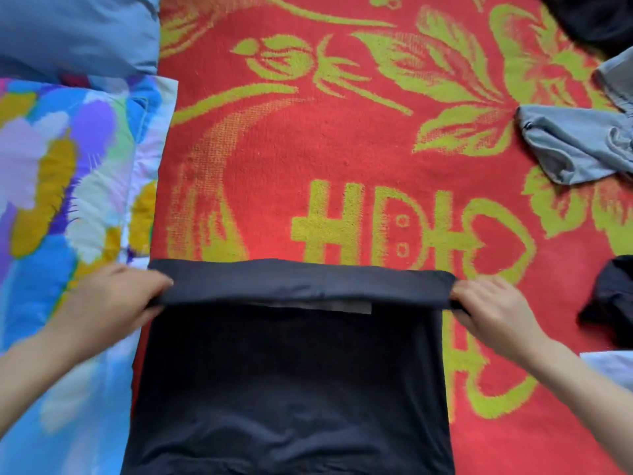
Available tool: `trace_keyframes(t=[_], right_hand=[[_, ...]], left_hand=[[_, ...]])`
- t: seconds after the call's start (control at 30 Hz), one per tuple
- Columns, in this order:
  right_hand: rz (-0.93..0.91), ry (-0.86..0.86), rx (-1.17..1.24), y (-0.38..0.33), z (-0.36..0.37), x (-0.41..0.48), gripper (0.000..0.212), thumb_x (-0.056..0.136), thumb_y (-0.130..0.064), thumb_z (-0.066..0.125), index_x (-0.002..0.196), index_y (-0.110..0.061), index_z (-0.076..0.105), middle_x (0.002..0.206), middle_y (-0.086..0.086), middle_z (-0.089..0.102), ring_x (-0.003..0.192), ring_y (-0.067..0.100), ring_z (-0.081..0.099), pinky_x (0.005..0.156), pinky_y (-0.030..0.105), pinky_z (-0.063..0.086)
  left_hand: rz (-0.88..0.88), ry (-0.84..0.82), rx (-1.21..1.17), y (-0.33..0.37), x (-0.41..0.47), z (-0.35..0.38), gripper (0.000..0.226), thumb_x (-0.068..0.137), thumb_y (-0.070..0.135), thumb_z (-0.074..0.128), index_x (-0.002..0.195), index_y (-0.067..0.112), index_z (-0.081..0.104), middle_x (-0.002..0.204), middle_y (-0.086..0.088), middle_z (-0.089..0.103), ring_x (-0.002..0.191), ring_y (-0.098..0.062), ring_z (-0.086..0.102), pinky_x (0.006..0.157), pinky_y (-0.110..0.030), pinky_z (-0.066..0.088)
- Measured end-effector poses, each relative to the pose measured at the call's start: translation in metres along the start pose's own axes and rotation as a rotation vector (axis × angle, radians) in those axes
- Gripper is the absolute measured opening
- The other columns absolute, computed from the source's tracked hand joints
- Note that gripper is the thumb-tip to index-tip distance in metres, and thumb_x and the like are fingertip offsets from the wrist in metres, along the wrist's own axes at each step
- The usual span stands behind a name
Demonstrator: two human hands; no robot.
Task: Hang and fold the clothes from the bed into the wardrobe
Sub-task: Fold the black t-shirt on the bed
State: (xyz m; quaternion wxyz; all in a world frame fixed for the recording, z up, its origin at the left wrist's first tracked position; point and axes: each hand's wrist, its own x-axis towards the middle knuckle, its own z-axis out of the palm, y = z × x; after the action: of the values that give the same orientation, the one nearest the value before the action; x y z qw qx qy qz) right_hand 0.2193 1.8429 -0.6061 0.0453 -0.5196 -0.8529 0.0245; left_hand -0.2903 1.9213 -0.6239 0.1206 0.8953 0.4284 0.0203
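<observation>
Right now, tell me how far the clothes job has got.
Done: nothing shows as put away; the wardrobe is out of view. In hand: the left hand and right hand grip the ends of the turned-over far edge of the black garment, mid-fold on the red blanket. Left: a crumpled grey garment, a dark garment by the right edge and a dark heap at the top right lie loose.

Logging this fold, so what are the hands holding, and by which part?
The black garment: the left hand and the right hand each grip one end of its folded-over far edge.
</observation>
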Motion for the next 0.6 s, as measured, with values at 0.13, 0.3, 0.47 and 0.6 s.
trace_keyframes(t=[0.13, 0.3, 0.47, 0.6], right_hand=[[-0.153, -0.404, -0.061, -0.032, 0.04, -0.059, 0.033, 0.06, -0.023, 0.07, 0.079, -0.017, 0.043, 0.066, 0.0, 0.056, 0.055, 0.022, 0.056, 0.055, 0.034, 0.033], [-0.05, -0.41, -0.008, -0.063, 0.07, -0.053, 0.049, 0.087, -0.055, 0.048, 0.056, -0.018, 0.055, 0.053, -0.002, 0.051, 0.046, 0.018, 0.055, 0.038, 0.022, 0.038], [0.352, -0.158, -0.034, -0.051, 0.06, 0.009, 0.028, 0.068, -0.008, 0.068, 0.096, -0.002, 0.068, 0.093, 0.015, 0.066, 0.084, 0.035, 0.065, 0.058, 0.038, 0.053], [0.486, -0.635, -0.115, -0.034, 0.063, 0.022, 0.065, 0.086, -0.015, 0.051, 0.147, -0.016, 0.025, 0.143, 0.004, 0.042, 0.136, 0.024, 0.032, 0.107, 0.042, 0.025]], left_hand=[[0.107, -0.056, 0.118, 0.032, -0.064, 0.053, 0.02, 0.066, 0.014, 0.043, 0.086, 0.018, 0.043, 0.087, -0.007, 0.064, 0.081, -0.023, 0.056, 0.07, -0.034, 0.033], [-0.142, -0.272, 0.179, 0.075, -0.078, 0.091, 0.059, 0.019, 0.002, 0.069, 0.074, 0.008, 0.05, 0.076, -0.018, 0.056, 0.073, -0.032, 0.043, 0.064, -0.041, 0.033], [-0.368, -0.047, 0.228, 0.081, -0.006, 0.071, 0.047, 0.046, -0.001, 0.07, 0.093, 0.0, 0.066, 0.094, -0.023, 0.06, 0.086, -0.035, 0.051, 0.067, -0.046, 0.04], [-0.478, -0.391, 0.309, 0.054, 0.03, 0.061, 0.076, 0.082, 0.015, 0.057, 0.149, 0.02, 0.022, 0.151, -0.004, 0.03, 0.141, -0.024, 0.021, 0.108, -0.055, 0.018]])
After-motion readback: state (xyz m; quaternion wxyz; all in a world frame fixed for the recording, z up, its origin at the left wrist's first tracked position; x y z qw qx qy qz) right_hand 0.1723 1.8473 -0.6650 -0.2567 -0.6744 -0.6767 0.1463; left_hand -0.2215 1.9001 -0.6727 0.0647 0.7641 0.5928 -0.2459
